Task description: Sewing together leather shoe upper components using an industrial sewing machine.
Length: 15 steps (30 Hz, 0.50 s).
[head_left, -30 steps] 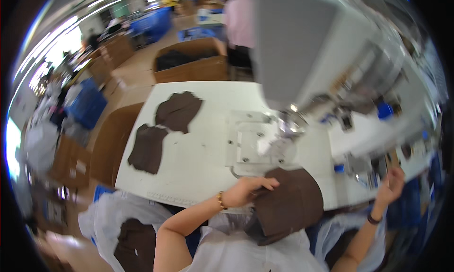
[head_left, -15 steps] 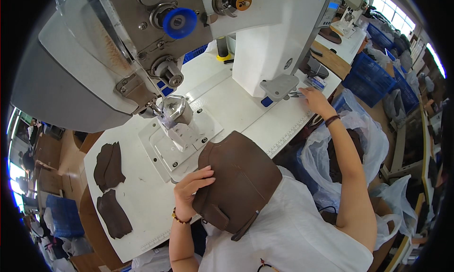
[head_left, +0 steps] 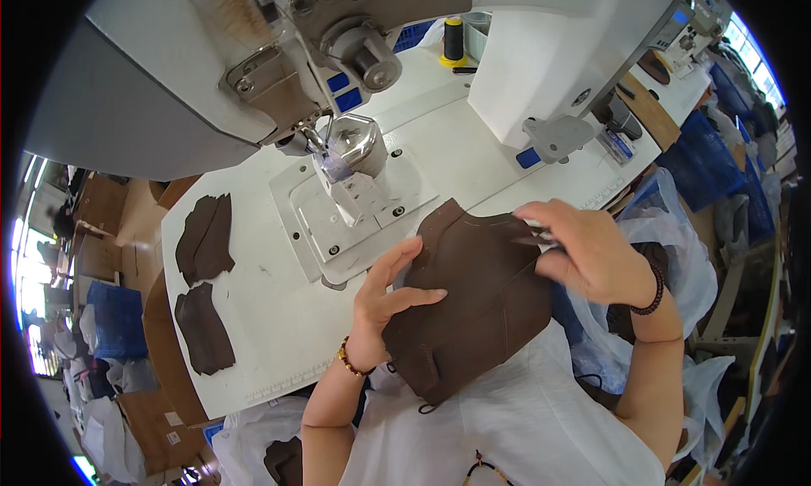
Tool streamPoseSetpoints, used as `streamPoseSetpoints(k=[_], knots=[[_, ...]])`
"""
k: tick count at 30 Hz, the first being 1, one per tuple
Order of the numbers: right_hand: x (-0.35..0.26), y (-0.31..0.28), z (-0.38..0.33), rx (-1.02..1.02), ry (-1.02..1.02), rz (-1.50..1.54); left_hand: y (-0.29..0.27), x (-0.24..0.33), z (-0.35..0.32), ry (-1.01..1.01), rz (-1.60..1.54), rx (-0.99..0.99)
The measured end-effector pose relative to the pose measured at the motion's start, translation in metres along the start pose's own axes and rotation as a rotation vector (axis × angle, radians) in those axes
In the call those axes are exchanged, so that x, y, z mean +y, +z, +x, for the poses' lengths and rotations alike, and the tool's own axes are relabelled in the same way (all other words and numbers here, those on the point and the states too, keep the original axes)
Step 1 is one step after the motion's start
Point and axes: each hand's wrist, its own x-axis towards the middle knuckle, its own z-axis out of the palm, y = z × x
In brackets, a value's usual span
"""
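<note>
A brown stitched leather piece [head_left: 473, 292], with pale seam lines and a small loop at its lower edge, rests against my lap by the table's front edge. My left hand [head_left: 384, 296] grips its left side, thumb lying on top and the other fingers partly hidden. At its upper right edge is my right hand [head_left: 591, 253], closed around small metal thread snips [head_left: 537, 231]. The snips are mostly covered by the fingers, and their tips touch or nearly touch the leather; I cannot tell which. Beyond the piece stands the sewing machine's post bed [head_left: 351, 177], under the needle.
Two more brown leather pieces [head_left: 205, 241] lie on the white table [head_left: 262, 317] at the left. The machine's white column [head_left: 528, 63] rises at the back. A black thread cone [head_left: 454, 40] stands behind. Plastic bags [head_left: 667, 207] and blue crates [head_left: 710, 161] are at the right.
My right hand has come from the table's right side to the leather piece, bringing the snips. The piece has turned and shifted slightly right, and my left hand has moved with it.
</note>
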Motion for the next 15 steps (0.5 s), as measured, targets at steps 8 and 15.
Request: streamPoseSetpoints(k=[8, 15], knots=[[-0.011, 0.041, 0.033, -0.083, -0.053, 0.084, 0.002, 0.006, 0.005, -0.001, -0.081, 0.018], [-0.007, 0.049, 0.042, 0.007, -0.071, 0.107, -0.001, 0.0, 0.004, 0.042, -0.069, 0.021]])
